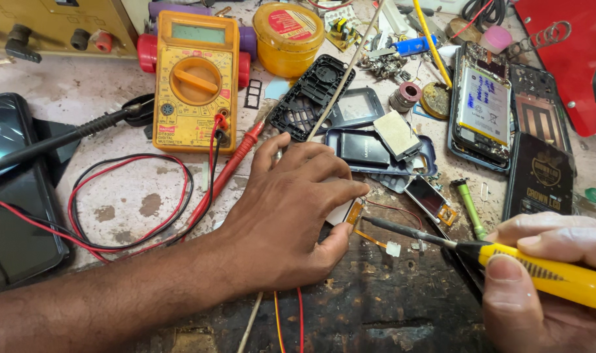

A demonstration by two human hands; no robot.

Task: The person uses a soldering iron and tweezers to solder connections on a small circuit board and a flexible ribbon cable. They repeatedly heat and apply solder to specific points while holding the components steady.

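Left hand [291,216] lies palm-down on the counter [121,202], fingers pinning a small white part with an orange flex strip [355,212] at centre. Right hand [546,287], near right, is closed around a yellow-handled screwdriver [540,268], its dark tip just beside the flex strip. Far left stands a yellow multimeter [195,82] with red and black leads; an opened phone [484,108] lies far right.
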